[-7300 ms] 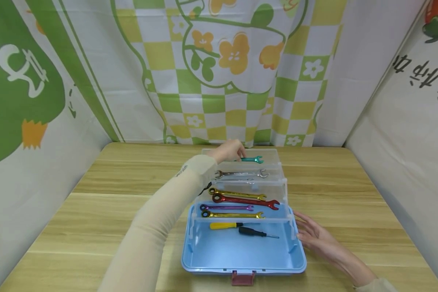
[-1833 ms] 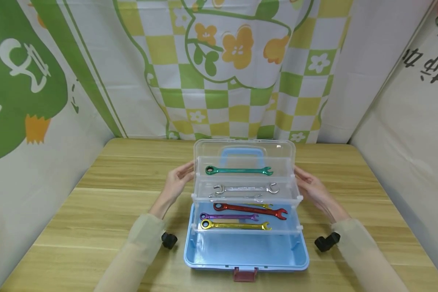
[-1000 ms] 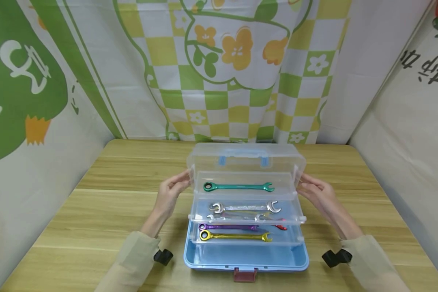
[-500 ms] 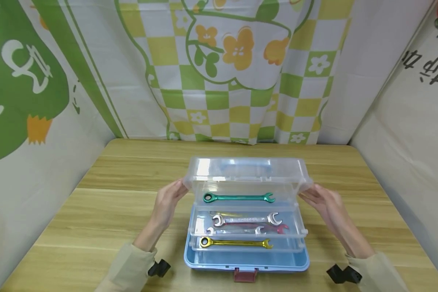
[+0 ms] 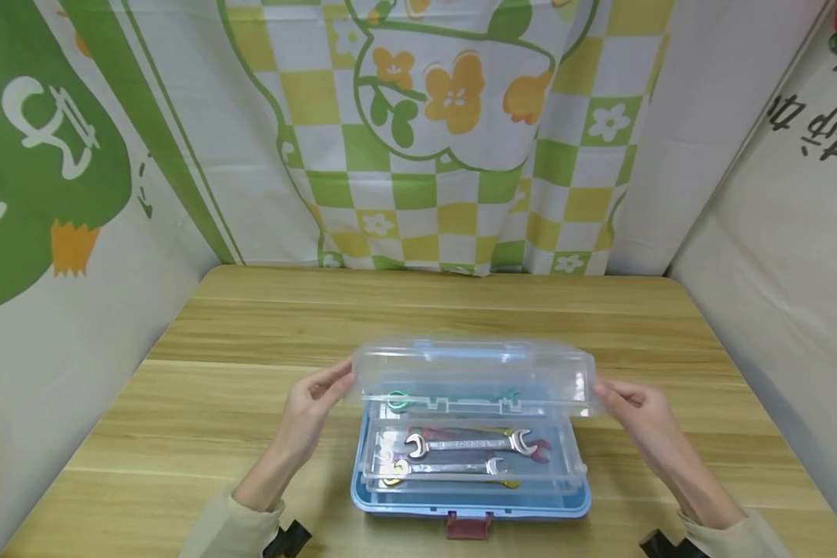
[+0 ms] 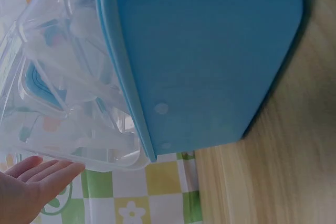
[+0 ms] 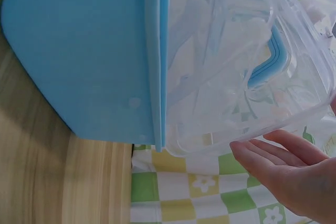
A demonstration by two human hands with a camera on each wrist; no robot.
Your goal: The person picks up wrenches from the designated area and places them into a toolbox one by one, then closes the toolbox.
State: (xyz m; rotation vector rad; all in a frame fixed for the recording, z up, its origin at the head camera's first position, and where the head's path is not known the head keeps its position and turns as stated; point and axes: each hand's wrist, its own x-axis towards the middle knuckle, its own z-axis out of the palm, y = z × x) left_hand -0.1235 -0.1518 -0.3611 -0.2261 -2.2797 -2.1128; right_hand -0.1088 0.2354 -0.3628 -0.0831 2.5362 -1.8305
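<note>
A light-blue toolbox (image 5: pixel 474 511) stands with its clear lid (image 5: pixel 474 376) tilted forward, partly lowered over the clear trays. My left hand (image 5: pixel 305 411) touches the lid's left end, and my right hand (image 5: pixel 645 418) its right end. In both wrist views straight fingers rest against the lid's back edge. Two silver wrenches lie in a clear tray, the larger silver wrench (image 5: pixel 467 445) behind the smaller silver wrench (image 5: pixel 453 468). Through the plastic show a green wrench (image 5: pixel 397 401), a red wrench (image 5: pixel 540 451) and a yellow wrench (image 5: pixel 509 483); the purple one is mostly hidden.
A reddish latch (image 5: pixel 468 528) hangs at the toolbox's front. A blue handle (image 6: pixel 39 90) shows at the lid. The wooden table (image 5: pixel 237 349) runs back to a patterned curtain (image 5: pixel 453 209), with cloth walls on both sides.
Earlier, my left hand was at the green wrench in the top tray. Since then both hands have swung the lid forward and down, and the stepped trays have folded down into the box.
</note>
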